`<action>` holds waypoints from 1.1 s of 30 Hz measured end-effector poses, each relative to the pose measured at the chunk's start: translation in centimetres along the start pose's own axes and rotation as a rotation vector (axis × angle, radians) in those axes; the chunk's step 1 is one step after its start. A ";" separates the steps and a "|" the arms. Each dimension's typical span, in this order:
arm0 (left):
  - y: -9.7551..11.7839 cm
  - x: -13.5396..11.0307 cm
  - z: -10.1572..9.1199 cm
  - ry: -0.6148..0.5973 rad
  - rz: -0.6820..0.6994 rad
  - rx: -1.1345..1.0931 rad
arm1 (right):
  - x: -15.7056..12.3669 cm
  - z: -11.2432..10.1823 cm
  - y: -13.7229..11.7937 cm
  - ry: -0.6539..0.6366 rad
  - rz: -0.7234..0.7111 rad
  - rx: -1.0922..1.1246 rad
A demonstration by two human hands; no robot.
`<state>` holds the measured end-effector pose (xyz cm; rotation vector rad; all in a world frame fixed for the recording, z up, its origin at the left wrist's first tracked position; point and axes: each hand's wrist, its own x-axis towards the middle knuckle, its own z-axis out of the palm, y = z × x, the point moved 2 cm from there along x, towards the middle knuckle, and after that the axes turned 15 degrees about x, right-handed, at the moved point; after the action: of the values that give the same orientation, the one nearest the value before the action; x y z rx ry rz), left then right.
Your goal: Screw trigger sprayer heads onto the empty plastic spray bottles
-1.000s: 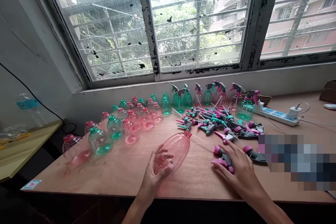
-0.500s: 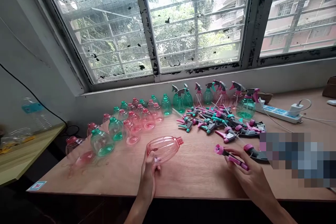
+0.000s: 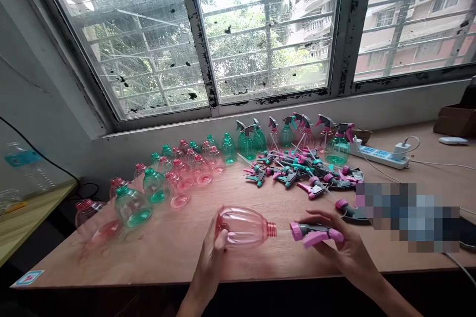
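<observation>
My left hand (image 3: 211, 252) is closed around the base of a clear pink bottle (image 3: 243, 228), which lies sideways above the table with its threaded neck facing right. Opposite that neck, my right hand (image 3: 342, 245) grips a pink and black spray trigger head (image 3: 314, 234). A pale dip tube (image 3: 284, 233) runs from the head's collar to the bottle's mouth. A short gap separates collar and neck. How far the tube reaches inside is hard to make out.
Open pink and green bottles (image 3: 134, 208) stand at left. Loose spray heads (image 3: 288, 173) are heaped at centre right. Bottles with sprayers (image 3: 247, 142) line the window wall, near a white power strip (image 3: 385, 156). A brown box (image 3: 451, 124) sits far right.
The bottle has tipped level and moved right and nearer. The spray head has come left and turned, so its collar and tube now face the bottle's mouth. The view has shifted slightly right.
</observation>
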<state>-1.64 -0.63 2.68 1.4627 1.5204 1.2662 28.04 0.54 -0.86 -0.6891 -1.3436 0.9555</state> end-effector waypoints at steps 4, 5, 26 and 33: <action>1.2 -0.8 0.6 -0.116 0.053 0.136 | 0.2 1.7 -0.2 0.010 0.141 0.092; 1.3 -0.7 0.8 -0.132 0.030 0.137 | 0.4 2.2 -0.3 -0.014 0.191 0.107; 0.4 0.3 4.0 -0.242 0.251 0.131 | 1.1 2.3 -1.5 -0.004 0.260 -0.030; 1.2 0.1 4.0 -0.225 0.298 0.165 | 0.7 2.6 -0.9 0.082 0.312 0.014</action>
<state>2.44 0.08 2.64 1.9261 1.3175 1.1131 25.62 0.46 0.59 -0.9360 -1.1761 1.1693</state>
